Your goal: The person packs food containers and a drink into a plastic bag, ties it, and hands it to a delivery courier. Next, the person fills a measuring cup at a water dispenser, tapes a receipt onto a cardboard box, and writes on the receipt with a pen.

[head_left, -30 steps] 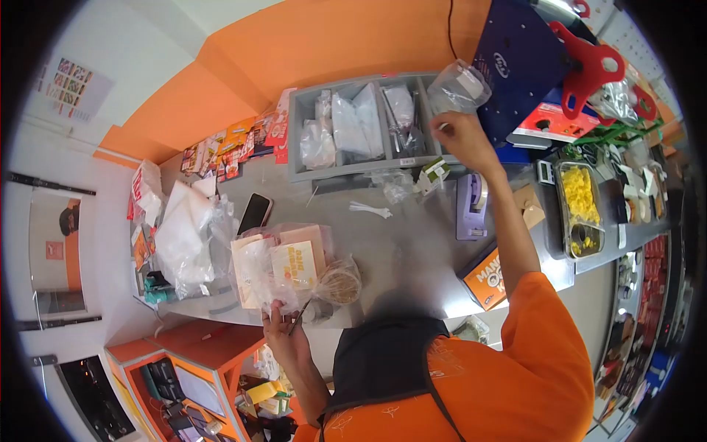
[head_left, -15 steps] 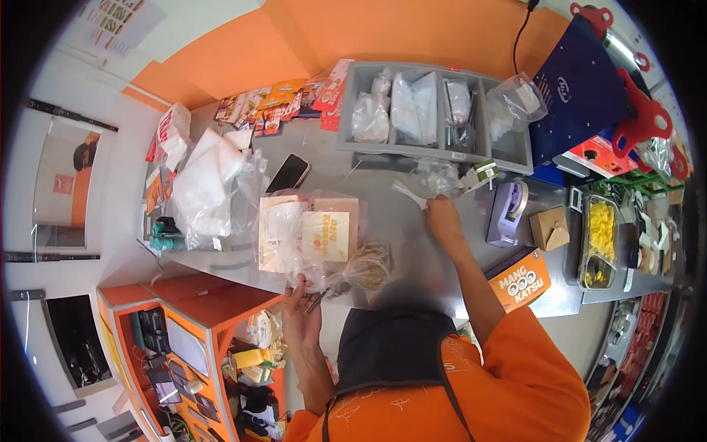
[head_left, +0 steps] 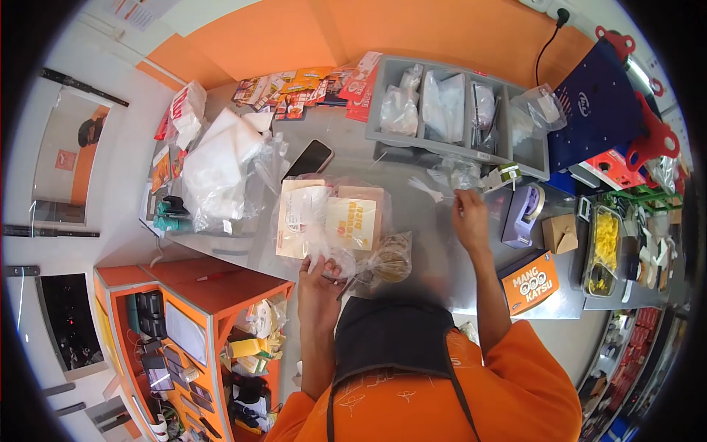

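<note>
My left hand (head_left: 321, 278) pinches the gathered edge of a clear plastic bag (head_left: 333, 267) at the table's front edge. Inside this bag are cream-coloured food boxes (head_left: 355, 223) with yellow and orange print. A thin dark item shows by my left fingers, too small to name. Beside the bag lies a tied clear packet (head_left: 392, 259) with something tan inside. My right hand (head_left: 471, 217) has its fingers drawn together at a crumpled clear plastic packet (head_left: 458, 174); what they grip, if anything, is hidden. White plastic strips (head_left: 426, 188) lie just left of that hand.
Behind stands a grey divided tray (head_left: 420, 144) of plastic packets. A phone (head_left: 309, 159) and a heap of clear bags (head_left: 213, 173) lie left. To the right are a tape dispenser (head_left: 521, 214), a small brown box (head_left: 560, 232) and an orange box (head_left: 529, 281).
My right hand has come away from the white strips, which now lie on the table, and moved right to the crumpled packet. My left hand still grips the bag. The camera view has shifted.
</note>
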### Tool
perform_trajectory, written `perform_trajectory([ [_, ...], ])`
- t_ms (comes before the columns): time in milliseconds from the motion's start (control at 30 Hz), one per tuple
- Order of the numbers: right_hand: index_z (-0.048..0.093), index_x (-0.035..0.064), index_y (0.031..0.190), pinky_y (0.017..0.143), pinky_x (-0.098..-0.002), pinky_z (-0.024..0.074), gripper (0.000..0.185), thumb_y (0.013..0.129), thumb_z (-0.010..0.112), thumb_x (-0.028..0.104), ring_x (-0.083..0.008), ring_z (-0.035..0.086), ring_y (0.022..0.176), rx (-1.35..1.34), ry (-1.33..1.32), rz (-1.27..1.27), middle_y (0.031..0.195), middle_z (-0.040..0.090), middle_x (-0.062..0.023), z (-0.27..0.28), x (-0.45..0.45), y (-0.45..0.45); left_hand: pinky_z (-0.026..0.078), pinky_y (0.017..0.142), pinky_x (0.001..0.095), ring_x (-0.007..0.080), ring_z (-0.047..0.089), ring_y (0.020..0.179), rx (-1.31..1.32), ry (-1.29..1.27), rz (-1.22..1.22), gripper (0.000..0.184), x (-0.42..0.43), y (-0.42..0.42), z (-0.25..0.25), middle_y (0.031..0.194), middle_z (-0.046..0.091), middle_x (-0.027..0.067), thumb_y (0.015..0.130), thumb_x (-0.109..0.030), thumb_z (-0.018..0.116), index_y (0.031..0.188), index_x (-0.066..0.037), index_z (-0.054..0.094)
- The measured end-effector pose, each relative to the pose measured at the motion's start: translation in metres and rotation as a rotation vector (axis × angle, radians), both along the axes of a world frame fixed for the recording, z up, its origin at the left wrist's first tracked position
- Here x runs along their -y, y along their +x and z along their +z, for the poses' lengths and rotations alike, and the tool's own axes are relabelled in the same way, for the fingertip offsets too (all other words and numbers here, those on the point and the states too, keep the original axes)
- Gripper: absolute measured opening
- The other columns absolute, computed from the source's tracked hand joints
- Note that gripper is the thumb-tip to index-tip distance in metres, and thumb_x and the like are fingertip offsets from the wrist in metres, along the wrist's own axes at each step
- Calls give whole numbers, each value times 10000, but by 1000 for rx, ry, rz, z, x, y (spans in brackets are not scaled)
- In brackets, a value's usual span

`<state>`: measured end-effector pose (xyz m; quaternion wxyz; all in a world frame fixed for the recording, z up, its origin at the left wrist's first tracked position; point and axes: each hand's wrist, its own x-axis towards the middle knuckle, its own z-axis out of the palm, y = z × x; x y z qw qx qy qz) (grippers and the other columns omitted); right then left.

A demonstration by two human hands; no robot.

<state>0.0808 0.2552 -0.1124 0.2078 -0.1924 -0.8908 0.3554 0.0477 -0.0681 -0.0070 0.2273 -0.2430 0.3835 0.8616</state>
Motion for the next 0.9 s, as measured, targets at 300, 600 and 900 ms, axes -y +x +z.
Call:
perform_trajectory([
  [300,633,-17,1013,731,-394,509,165,862,590,-66,-346,616,785,76,1,199,932,598,-155,153,5,9,394,730,297,154,586,942,-8,-112,47,447,-2,8,12,1073,616,75,952,-123,605,1323,-135,357],
  [600,649,12,1006,732,-369,519,118,894,624,-13,-301,640,832,-16,-237,712,962,592,-120,166,108,-5,458,854,366,209,600,1111,44,16,126,380,8,16,4,1177,604,64,941,-120,605,1278,-134,431],
  [900,635,-8,981,738,-397,522,91,893,619,3,-333,636,827,122,-230,664,957,580,-145,145,119,-5,470,893,399,238,577,1169,26,-16,116,471,9,20,1,1269,557,89,967,-135,592,1356,-121,326],
])
